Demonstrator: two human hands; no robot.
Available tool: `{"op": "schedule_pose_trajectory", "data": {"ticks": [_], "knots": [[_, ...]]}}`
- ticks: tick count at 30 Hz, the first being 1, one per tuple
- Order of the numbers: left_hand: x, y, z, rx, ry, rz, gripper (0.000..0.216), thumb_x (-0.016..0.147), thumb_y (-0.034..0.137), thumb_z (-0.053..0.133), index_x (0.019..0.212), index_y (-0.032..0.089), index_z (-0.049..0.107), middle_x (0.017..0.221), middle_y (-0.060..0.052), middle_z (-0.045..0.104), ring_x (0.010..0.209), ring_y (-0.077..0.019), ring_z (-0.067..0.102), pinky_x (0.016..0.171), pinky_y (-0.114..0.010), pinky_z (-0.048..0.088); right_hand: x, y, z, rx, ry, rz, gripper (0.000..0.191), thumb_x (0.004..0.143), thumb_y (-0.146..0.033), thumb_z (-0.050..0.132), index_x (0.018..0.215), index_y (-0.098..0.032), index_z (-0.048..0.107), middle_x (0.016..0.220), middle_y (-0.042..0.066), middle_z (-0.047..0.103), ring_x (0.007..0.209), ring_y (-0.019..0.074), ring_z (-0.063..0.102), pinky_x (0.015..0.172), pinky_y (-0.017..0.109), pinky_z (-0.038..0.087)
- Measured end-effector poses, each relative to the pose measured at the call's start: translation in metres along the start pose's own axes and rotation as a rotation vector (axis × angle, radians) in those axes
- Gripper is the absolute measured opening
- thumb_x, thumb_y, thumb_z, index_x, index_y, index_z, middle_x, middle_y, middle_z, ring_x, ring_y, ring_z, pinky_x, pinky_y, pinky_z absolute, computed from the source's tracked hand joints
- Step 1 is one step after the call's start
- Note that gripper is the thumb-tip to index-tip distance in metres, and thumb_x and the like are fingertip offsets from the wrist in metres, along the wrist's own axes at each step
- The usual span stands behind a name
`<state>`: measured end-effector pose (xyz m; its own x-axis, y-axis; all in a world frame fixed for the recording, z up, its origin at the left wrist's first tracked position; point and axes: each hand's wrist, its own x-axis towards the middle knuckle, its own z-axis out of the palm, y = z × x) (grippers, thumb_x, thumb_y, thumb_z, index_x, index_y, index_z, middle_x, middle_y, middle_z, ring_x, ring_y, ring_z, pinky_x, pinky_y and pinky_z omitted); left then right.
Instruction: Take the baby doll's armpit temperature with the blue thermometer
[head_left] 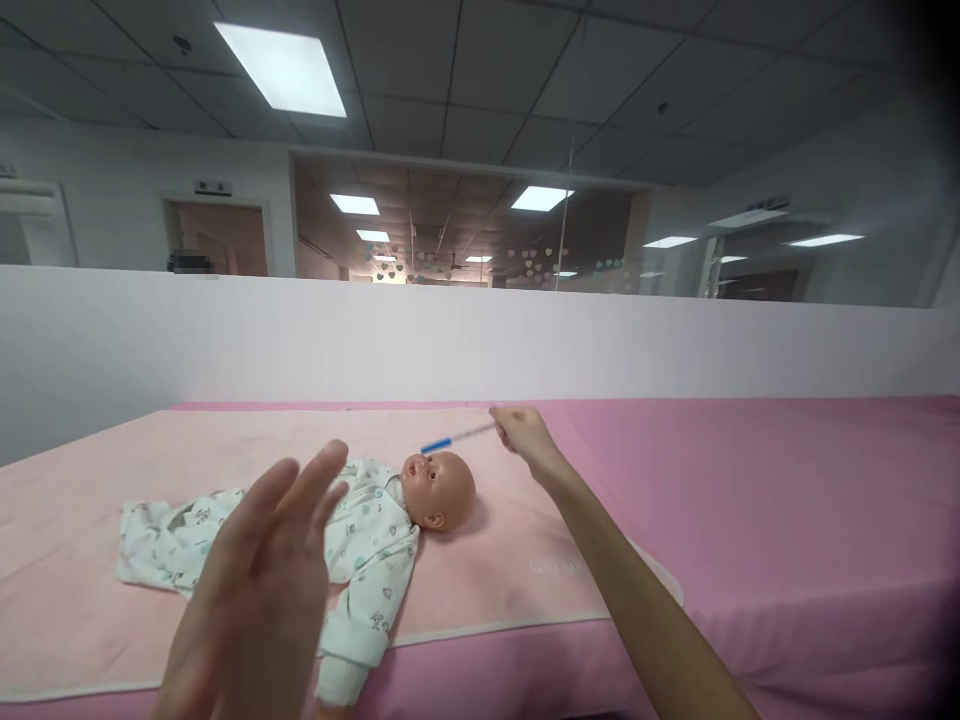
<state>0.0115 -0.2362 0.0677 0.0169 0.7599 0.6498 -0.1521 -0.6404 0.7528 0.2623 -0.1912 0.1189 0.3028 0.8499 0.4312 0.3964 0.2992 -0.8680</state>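
A baby doll (442,490) in white printed clothes lies on its back with its head toward the right. My right hand (521,432) is beyond and to the right of the head. Its fingers are closed on the end of a thin pale stick with a blue end (436,445). This blue end points left and appears just above the doll's face; whether it touches cannot be told. Closer to me, my left hand (270,560) is raised in front of the doll's body, fingers stretched out and holding nothing. It hides part of the doll's clothing.
Under the doll is a peach-pink blanket (517,590) with a pale edge, spread over a brighter pink sheet (787,500). A low white partition (480,345) runs along the back. Past it are a glass window and a doorway (225,238).
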Motion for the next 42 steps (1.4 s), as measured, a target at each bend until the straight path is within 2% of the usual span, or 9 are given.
{"op": "schedule_pose_trajectory", "data": {"ticks": [3, 9, 13, 18, 21, 26, 31, 35, 42], "knots": [[0.025, -0.031, -0.035, 0.126, 0.040, 0.030, 0.047, 0.077, 0.053, 0.042, 0.113, 0.025, 0.054, 0.123, 0.000, 0.054, 0.120, -0.0265, 0.041, 0.100, -0.036, 0.034, -0.036, 0.044, -0.002, -0.096, -0.086, 0.033, 0.039, 0.076, -0.041, 0.044, 0.045, -0.018, 0.038, 0.038, -0.007, 0.029, 0.037, 0.0057, 0.027, 0.040, 0.020, 0.020], [0.059, -0.130, -0.093, 0.507, -0.168, -0.344, 0.043, 0.072, 0.055, 0.050, 0.091, 0.020, 0.066, 0.100, -0.006, 0.066, 0.102, -0.0284, 0.053, 0.092, -0.036, 0.036, -0.080, 0.117, 0.013, -0.693, 0.039, -0.021, 0.042, 0.079, -0.040, 0.038, 0.043, -0.019, 0.045, 0.042, 0.000, 0.044, 0.043, 0.0125, 0.043, 0.046, 0.023, 0.024], [0.056, -0.132, -0.118, 0.397, -0.274, -0.469, 0.043, 0.067, 0.055, 0.056, 0.089, 0.020, 0.067, 0.100, -0.007, 0.066, 0.099, -0.0287, 0.056, 0.080, -0.032, 0.043, -0.085, 0.127, 0.017, -1.068, 0.041, -0.036, 0.040, 0.083, -0.036, 0.037, 0.053, -0.019, 0.058, 0.055, 0.007, 0.060, 0.048, 0.0161, 0.052, 0.046, 0.025, 0.023], [0.052, -0.119, -0.128, 0.313, -0.381, -0.466, 0.034, 0.055, 0.041, 0.071, 0.084, 0.022, 0.069, 0.105, -0.008, 0.064, 0.103, -0.0281, 0.055, 0.083, -0.032, 0.044, -0.088, 0.125, 0.024, -1.240, 0.098, -0.142, 0.037, 0.084, -0.033, 0.038, 0.058, -0.019, 0.061, 0.055, 0.008, 0.061, 0.052, 0.0184, 0.056, 0.048, 0.025, 0.024], [0.050, -0.124, -0.127, 0.321, -0.389, -0.428, 0.024, 0.053, 0.037, 0.073, 0.073, 0.022, 0.071, 0.113, -0.009, 0.060, 0.108, -0.0301, 0.052, 0.087, -0.036, 0.043, -0.089, 0.115, 0.045, -1.161, 0.200, -0.344, 0.040, 0.088, -0.033, 0.035, 0.058, -0.018, 0.058, 0.052, 0.007, 0.058, 0.050, 0.0163, 0.053, 0.050, 0.026, 0.027], [0.048, -0.130, -0.125, 0.362, -0.371, -0.429, 0.020, 0.055, 0.038, 0.072, 0.065, 0.020, 0.069, 0.116, -0.009, 0.058, 0.109, -0.0314, 0.050, 0.090, -0.037, 0.042, -0.079, 0.068, 0.131, -0.824, 0.025, -0.730, 0.040, 0.089, -0.027, 0.035, 0.054, -0.018, 0.052, 0.051, 0.003, 0.053, 0.050, 0.0122, 0.048, 0.052, 0.026, 0.029], [0.045, -0.135, -0.125, 0.105, -0.229, -0.434, 0.027, 0.067, 0.039, 0.061, 0.083, 0.018, 0.062, 0.074, -0.004, 0.064, 0.070, -0.0194, 0.061, 0.061, -0.027, 0.046, -0.060, 0.041, 0.232, -0.698, -0.129, -0.983, 0.024, 0.086, -0.022, 0.037, 0.072, -0.018, 0.056, 0.066, 0.004, 0.057, 0.064, 0.0165, 0.050, 0.057, 0.028, 0.032], [0.045, -0.137, -0.126, 0.077, -0.108, -0.457, 0.039, 0.067, 0.041, 0.059, 0.097, 0.017, 0.058, 0.076, -0.003, 0.066, 0.070, -0.0187, 0.061, 0.061, -0.026, 0.046, -0.050, 0.057, 0.267, -0.636, -0.196, -0.902, 0.015, 0.079, -0.018, 0.044, 0.089, -0.016, 0.055, 0.078, 0.006, 0.058, 0.074, 0.0188, 0.051, 0.069, 0.031, 0.038], [0.046, -0.137, -0.129, 0.113, -0.212, -0.488, 0.043, 0.067, 0.036, 0.059, 0.106, 0.019, 0.056, 0.090, -0.006, 0.068, 0.096, -0.0251, 0.059, 0.083, -0.033, 0.045, -0.051, 0.077, 0.258, -0.460, -0.165, -0.687, 0.007, 0.076, -0.017, 0.046, 0.078, -0.019, 0.053, 0.078, 0.003, 0.058, 0.078, 0.0171, 0.051, 0.075, 0.030, 0.038]]}}
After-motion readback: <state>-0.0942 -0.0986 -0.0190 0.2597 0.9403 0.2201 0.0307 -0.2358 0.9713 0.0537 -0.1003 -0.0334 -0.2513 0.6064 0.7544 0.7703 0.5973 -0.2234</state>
